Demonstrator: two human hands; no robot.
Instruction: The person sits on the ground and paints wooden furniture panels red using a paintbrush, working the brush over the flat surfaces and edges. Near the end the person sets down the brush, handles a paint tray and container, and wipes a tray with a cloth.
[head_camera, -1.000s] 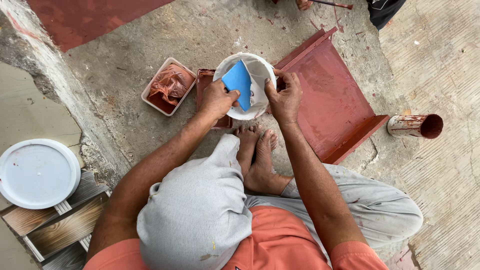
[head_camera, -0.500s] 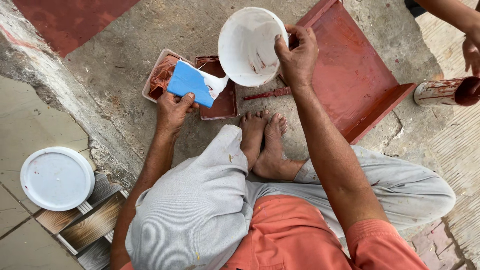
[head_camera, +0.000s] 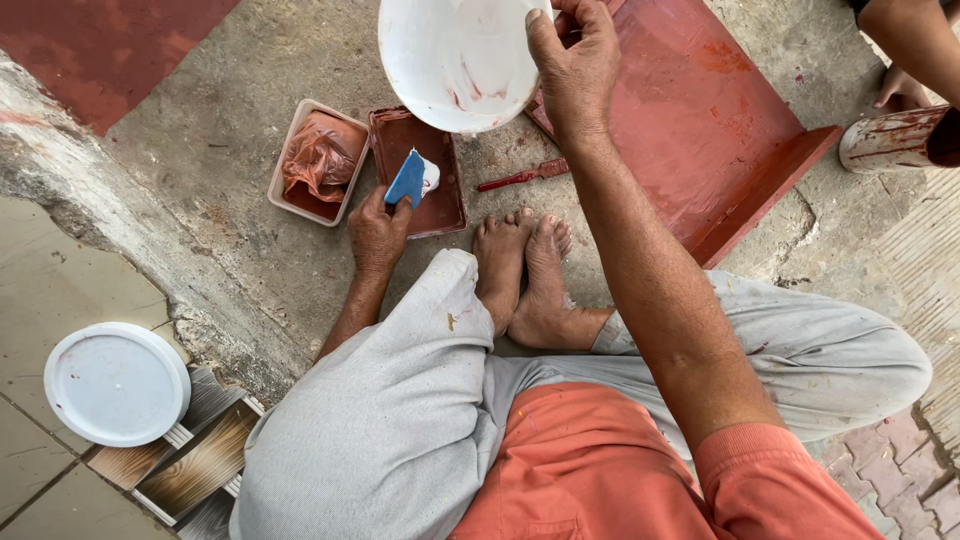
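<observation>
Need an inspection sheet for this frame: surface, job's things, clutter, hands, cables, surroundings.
Surface: rough concrete floor, red stains.
Job's things: white bowl raised and tilted; blue scraper over the dark red tray.
Clutter: beige tray with a paint-smeared plastic bag; red-stained tool on the floor; white lid; paint-stained can.
Hands: left hand grips the scraper; right hand holds the bowl's rim.
Cables: nothing seen.
Surroundings: red metal panel; another person's arm, top right.
</observation>
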